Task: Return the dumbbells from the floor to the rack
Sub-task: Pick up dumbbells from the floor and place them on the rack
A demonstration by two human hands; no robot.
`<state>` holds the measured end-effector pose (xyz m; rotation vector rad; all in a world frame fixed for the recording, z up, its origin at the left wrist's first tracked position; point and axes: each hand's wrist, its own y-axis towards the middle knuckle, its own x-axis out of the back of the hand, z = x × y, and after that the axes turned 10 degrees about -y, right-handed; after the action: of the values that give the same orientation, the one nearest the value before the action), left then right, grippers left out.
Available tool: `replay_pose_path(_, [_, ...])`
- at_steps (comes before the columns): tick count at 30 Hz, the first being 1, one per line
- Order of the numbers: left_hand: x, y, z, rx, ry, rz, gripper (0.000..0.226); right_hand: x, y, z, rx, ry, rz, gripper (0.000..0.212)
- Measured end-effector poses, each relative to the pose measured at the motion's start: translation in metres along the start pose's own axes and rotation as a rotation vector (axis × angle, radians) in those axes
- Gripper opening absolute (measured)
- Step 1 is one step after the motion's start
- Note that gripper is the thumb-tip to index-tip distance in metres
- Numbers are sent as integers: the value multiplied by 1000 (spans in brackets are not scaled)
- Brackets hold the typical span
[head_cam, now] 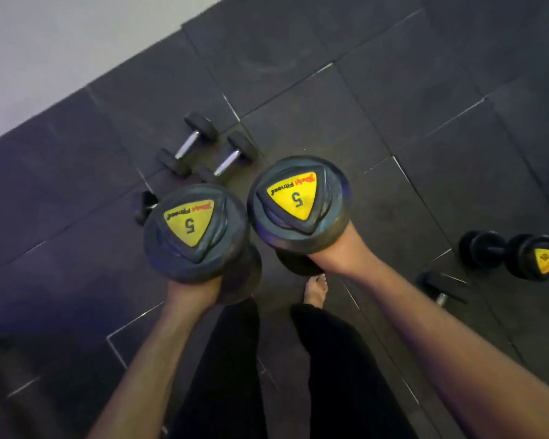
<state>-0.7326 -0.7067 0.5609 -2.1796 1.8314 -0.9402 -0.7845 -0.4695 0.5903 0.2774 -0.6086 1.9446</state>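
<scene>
While both hands carry weight, two 5-marked dumbbells stand upright above the floor [393, 106].
Left hand [192, 294] grips left dumbbell [195, 232]; right hand [333, 251] grips right dumbbell [298, 202]; fingers hidden, spread indeterminate. Small dumbbells [210, 147] lie far.

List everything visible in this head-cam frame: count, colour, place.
5-marked dumbbells: 2, black with yellow triangular labels, held end-up, one in the left hand, one in the right hand.
Small chrome-handled dumbbells: 2, black heads, on the floor beyond the held pair.
Yellow-labelled dumbbell: 1, black, floor at right.
Partly hidden dumbbells: 2, black, one behind the left held weight, one at right near the forearm.
Floor tiles: many, dark grey.
Wall: 1, pale, top left.
Trousers: black, bottom centre.
Bare foot: 1.
Left hand.
Right hand.
</scene>
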Motion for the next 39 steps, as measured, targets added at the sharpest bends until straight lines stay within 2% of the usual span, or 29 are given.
replay_pose_path(2, [35,-51,-47,-21,-80,-47,57,16,-16,55,1,-36,-9,43])
replay_pose_path(4, [68,-104,-86,-14,-87,-98,60,29,-37,115,72,-93,54,48])
replay_pose_path(7, [104,-179,-113,-6,-109,-256,59,40,-74,189,204,-132,131,49])
replay_pose_path(8, [111,-205,-119,1,-159,-332,54,40,-85,210,247,-149,170,50])
replay_pose_path(10, [120,-261,-126,82,-281,-456,18,39,-112,252,337,-174,247,47])
replay_pose_path(11, [123,-288,-128,116,-343,-489,21,37,-126,269,370,-187,296,42])
replay_pose_path(13, [126,-338,-124,134,-380,-611,45,32,-151,294,421,-229,406,40])
replay_pose_path(15, [129,-391,-123,148,-462,-692,47,24,-173,319,504,-256,543,47])
replay_pose_path(16, [132,-416,-119,148,-502,-792,46,18,-186,333,548,-262,609,50])
replay_pose_path(17, [133,-444,-117,133,-521,-865,41,10,-201,350,595,-262,682,51])
replay_pose_path(19, [136,-497,-106,97,-580,-1030,10,-12,-237,383,660,-299,810,46])
replay_pose_path(21, [138,-550,-94,88,-624,-1186,32,-39,-272,406,719,-356,938,40])
replay_pose_path(22, [139,-576,-87,76,-663,-1231,35,-56,-290,415,732,-372,1007,36])
replay_pose_path(25, [143,-652,-55,78,-704,-1338,12,-118,-346,432,734,-433,1176,16])
replay_pose_path(26, [145,-678,-44,60,-732,-1385,13,-138,-369,438,714,-437,1230,9])
replay_pose_path(28, [152,-730,-20,48,-768,-1484,23,-185,-417,448,726,-432,1319,12])
replay_pose_path(33, [179,-859,52,124,-791,-1686,24,-302,-547,471,737,-370,1498,6])
replay_pose_path(36, [211,-928,93,163,-801,-1784,11,-376,-617,486,776,-351,1556,8])
replay_pose_path(39, [248,-987,141,237,-817,-1844,8,-452,-679,507,855,-341,1601,4])
